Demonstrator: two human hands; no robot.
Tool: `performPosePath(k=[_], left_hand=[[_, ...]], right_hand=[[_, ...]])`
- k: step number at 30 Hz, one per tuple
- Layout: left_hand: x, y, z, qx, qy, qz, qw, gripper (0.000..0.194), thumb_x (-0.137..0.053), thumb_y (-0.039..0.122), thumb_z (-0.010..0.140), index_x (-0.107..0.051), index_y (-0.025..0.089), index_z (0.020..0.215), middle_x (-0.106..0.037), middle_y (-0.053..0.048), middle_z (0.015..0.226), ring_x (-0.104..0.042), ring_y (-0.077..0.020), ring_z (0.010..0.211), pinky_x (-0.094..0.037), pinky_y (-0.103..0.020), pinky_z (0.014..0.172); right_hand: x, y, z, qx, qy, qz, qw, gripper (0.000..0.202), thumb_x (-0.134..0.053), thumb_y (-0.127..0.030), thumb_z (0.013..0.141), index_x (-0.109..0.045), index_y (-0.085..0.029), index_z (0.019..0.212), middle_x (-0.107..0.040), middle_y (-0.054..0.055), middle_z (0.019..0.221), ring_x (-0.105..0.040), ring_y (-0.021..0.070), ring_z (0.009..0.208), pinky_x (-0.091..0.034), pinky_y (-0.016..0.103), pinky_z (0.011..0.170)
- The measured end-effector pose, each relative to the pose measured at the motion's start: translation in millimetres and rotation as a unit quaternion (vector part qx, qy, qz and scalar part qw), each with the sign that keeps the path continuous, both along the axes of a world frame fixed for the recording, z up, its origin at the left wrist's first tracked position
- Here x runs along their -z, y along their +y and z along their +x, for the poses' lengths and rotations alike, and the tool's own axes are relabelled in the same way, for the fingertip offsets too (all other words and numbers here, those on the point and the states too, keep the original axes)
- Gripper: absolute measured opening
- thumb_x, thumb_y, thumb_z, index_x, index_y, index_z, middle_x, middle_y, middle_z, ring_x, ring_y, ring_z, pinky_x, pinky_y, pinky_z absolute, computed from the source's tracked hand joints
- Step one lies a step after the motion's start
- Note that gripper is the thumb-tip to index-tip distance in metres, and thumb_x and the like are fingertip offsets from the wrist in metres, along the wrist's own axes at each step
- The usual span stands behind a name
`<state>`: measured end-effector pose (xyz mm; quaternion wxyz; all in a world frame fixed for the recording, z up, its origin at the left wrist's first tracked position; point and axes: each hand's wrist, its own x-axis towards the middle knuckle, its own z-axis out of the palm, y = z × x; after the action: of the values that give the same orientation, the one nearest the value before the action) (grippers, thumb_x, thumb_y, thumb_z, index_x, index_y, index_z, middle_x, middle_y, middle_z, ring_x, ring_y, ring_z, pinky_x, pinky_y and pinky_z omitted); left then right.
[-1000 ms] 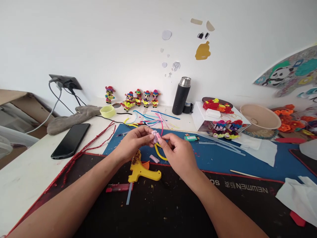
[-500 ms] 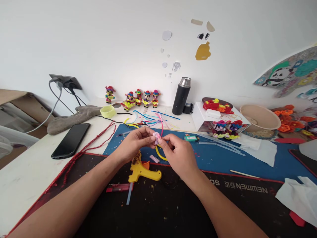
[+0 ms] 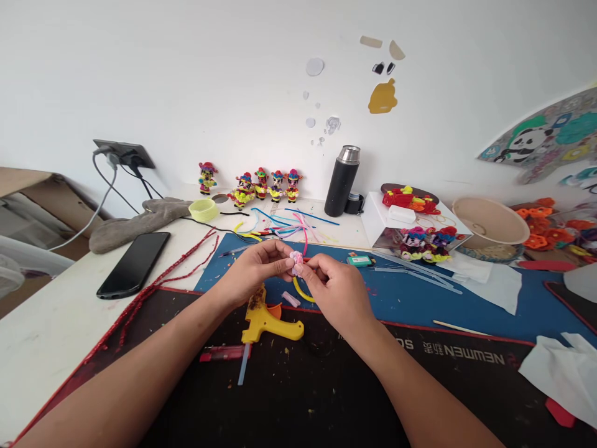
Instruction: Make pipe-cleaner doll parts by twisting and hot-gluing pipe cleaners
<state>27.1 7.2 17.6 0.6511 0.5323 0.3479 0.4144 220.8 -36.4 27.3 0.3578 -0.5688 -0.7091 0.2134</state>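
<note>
A small pink and lilac fuzzy piece point(image 3: 296, 262) is pinched between both hands over the blue mat point(image 3: 401, 298). My left hand point(image 3: 254, 272) grips its left side with thumb and fingers. From the right, my right hand point(image 3: 336, 287) holds it with thumb and forefinger. A yellow fuzzy stem point(image 3: 304, 294) curves just below the piece, and a pink stem point(image 3: 305, 239) rises behind it. Beneath the hands lie a short lilac piece point(image 3: 291, 299) and a yellow glue gun point(image 3: 273, 325) with a clear stick in its back end.
Small figures point(image 3: 277, 186) and a black flask point(image 3: 342, 182) stand along the wall. A phone point(image 3: 134, 266) and red stems point(image 3: 163, 280) lie left. At the right are a white box point(image 3: 380, 227), a beige bowl point(image 3: 489, 221), glue sticks point(image 3: 415, 274) and tissue point(image 3: 562, 373).
The pink and lilac piece has turned slightly between the fingertips, showing more of its pink side. Both hands stay in nearly the same place.
</note>
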Motion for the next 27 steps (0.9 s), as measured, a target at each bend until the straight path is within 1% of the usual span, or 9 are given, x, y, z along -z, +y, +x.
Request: performPosePath(k=[4,8,14,20,27], left_hand=[[0.0,0.4,-0.5,0.004,0.006,0.005,1.0,0.033,-0.089,0.039,0.08,-0.072,0.014,0.094,-0.071,-0.003,0.088,-0.067,-0.0149,0.076,-0.058,-0.027,0.071],[-0.2,0.8,-1.8,0.006,0.009,0.012,1.0,0.031,-0.088,0.037,0.081,-0.073,0.014,0.096,-0.071,-0.004,0.089,-0.067,-0.0146,0.076,-0.057,-0.027,0.07],[0.0,1.6,-3.9,0.009,0.003,0.015,1.0,0.029,-0.088,0.036,0.081,-0.076,0.014,0.096,-0.071,-0.003,0.086,-0.066,-0.0138,0.073,-0.055,-0.025,0.068],[2.1,3.1,-7.7,0.022,0.002,0.013,1.0,0.027,-0.089,0.036,0.081,-0.08,0.016,0.097,-0.073,-0.003,0.084,-0.065,-0.0129,0.07,-0.053,-0.025,0.068],[3.2,3.1,-7.0,0.035,-0.012,-0.017,0.999,0.029,-0.092,0.039,0.077,-0.082,0.015,0.09,-0.074,-0.004,0.08,-0.063,-0.0125,0.067,-0.052,-0.024,0.066]], right_hand=[[1.0,0.2,-0.7,-0.002,0.011,0.012,1.0,0.034,-0.062,-0.049,0.101,-0.07,-0.022,0.08,-0.064,-0.002,0.06,-0.049,0.0139,0.053,-0.03,0.029,0.056],[2.1,0.5,-0.2,-0.009,0.018,-0.009,1.0,0.034,-0.063,-0.05,0.099,-0.07,-0.023,0.081,-0.064,-0.002,0.061,-0.048,0.0139,0.054,-0.029,0.03,0.055],[-0.1,0.8,0.5,-0.015,0.07,-0.072,0.995,0.037,-0.065,-0.055,0.097,-0.069,-0.023,0.079,-0.061,-0.002,0.061,-0.047,0.0141,0.054,-0.03,0.029,0.053],[-1.2,4.4,0.3,-0.033,0.13,-0.15,0.979,0.04,-0.071,-0.06,0.09,-0.068,-0.022,0.078,-0.068,0.001,0.068,-0.05,0.0146,0.057,-0.033,0.029,0.052],[-0.4,4.8,0.3,-0.051,0.198,-0.196,0.959,0.038,-0.078,-0.058,0.085,-0.066,-0.022,0.078,-0.063,-0.001,0.068,-0.047,0.0136,0.058,-0.034,0.028,0.054]])
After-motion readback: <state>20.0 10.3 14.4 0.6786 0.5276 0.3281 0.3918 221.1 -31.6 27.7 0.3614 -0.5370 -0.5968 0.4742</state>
